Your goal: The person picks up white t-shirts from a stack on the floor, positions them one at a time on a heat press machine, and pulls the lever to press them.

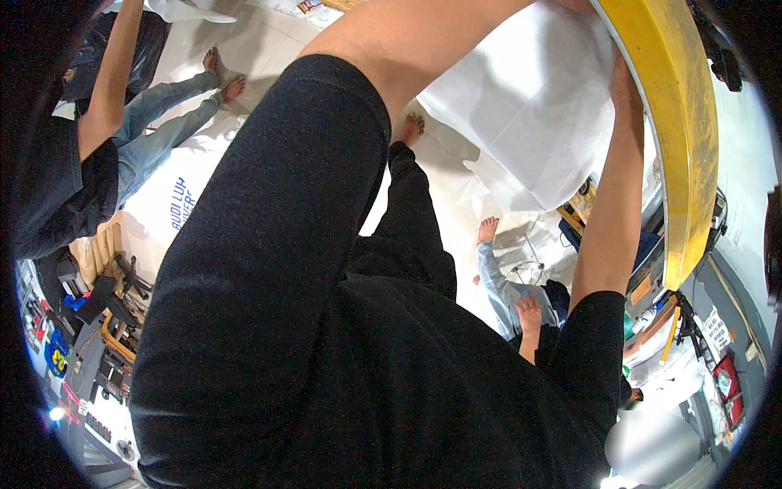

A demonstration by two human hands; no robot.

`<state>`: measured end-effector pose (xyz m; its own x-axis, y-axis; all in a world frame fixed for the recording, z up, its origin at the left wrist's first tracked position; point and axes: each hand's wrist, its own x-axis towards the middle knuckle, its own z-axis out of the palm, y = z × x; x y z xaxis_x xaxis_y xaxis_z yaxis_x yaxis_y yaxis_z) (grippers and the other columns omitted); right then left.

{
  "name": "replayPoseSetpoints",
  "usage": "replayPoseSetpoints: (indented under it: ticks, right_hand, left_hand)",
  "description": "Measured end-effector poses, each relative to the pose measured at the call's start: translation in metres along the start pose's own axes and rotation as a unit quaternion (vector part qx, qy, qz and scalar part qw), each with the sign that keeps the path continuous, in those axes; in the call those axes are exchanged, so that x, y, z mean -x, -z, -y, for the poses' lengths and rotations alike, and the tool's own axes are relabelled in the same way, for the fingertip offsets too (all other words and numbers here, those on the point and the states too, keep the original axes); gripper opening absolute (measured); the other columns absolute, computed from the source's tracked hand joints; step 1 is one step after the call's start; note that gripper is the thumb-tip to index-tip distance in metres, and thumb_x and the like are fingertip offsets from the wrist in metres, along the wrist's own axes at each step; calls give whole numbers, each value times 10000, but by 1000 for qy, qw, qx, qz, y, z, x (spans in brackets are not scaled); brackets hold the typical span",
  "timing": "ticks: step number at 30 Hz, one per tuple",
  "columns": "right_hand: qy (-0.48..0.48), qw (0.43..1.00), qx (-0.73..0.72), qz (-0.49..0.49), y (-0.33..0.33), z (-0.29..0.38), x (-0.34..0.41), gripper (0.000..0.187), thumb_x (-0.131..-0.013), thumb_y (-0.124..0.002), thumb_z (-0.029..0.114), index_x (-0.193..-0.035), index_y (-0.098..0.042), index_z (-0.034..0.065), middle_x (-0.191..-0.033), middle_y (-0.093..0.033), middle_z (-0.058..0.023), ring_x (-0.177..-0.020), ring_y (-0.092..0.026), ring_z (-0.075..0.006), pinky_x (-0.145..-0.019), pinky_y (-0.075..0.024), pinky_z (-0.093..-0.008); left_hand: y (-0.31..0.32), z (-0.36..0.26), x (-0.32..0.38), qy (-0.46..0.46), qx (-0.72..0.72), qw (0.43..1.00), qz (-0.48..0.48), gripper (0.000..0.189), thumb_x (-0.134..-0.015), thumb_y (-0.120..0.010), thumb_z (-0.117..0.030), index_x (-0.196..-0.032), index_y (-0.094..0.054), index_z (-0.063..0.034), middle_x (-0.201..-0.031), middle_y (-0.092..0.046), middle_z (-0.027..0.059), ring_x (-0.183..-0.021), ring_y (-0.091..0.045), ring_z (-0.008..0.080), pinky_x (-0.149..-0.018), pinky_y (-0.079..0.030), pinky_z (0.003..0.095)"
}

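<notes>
My left arm reaches across to the top edge, where only a sliver of my left hand [574, 3] shows, close to the upper end of a long yellow bar [678, 140]. Dark smudges mark the bar, and a pale rim runs along its inner side. My right hand [621, 79] is up against that rim, its fingers hidden behind the bar. Whether either hand grips it cannot be made out. Between my arms spreads a large white sheet [525, 140], partly see-through, with a loose lower edge above the floor.
At left, a person in jeans [165, 116] is near a white surface with blue lettering [153, 183]. Another person's hand [529, 313] rests over jeans beside my right arm. Cluttered equipment [110, 305] lies at lower left. A red object [728, 385] is at far right.
</notes>
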<state>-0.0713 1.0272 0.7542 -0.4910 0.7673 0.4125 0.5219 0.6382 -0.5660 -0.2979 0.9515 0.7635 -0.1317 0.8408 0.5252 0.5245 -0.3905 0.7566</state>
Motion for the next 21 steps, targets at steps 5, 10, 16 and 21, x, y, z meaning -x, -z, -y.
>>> replayPoseSetpoints:
  ticks: [5, 10, 16, 21]
  right_hand:
    - [10, 1000, 20, -14, -7, -9, -3, 560, -1034, -577, 436, -1413, -595, 24, -1462, -588, -177, -1347, -529, -332, -1124, -403, -432]
    - [5, 997, 80, 2, -17, -22, -14, 524, -1033, -553, 421, -1381, -619, 35, -1423, -623, -175, -1318, -561, -353, -1107, -424, -439]
    - [-9, 989, 149, -21, -15, -48, -2, 506, -1030, -542, 410, -1361, -631, 37, -1398, -644, -171, -1293, -581, -362, -1093, -434, -441]
    - [-19, 996, 79, -27, 15, -23, 42, 500, -1025, -549, 401, -1358, -630, 37, -1394, -643, -174, -1293, -577, -366, -1094, -430, -448]
  left_hand:
    - [0, 0, 0, 4, -6, 1000, -1, 396, -1022, -631, -259, -1352, -620, -41, -1368, -626, 142, -1240, -576, 252, -1050, -477, 386]
    - [0, -6, -4, 13, -12, 1000, -2, 394, -1024, -628, -256, -1352, -617, -37, -1366, -626, 140, -1236, -577, 250, -1046, -480, 384]
    - [-2, -11, 8, 21, -20, 1000, 12, 393, -1027, -624, -252, -1353, -614, -33, -1363, -626, 138, -1231, -578, 248, -1040, -483, 381]
    - [-1, -20, 10, 24, -33, 999, 30, 391, -1029, -621, -248, -1354, -612, -30, -1362, -625, 137, -1227, -579, 246, -1035, -486, 379]
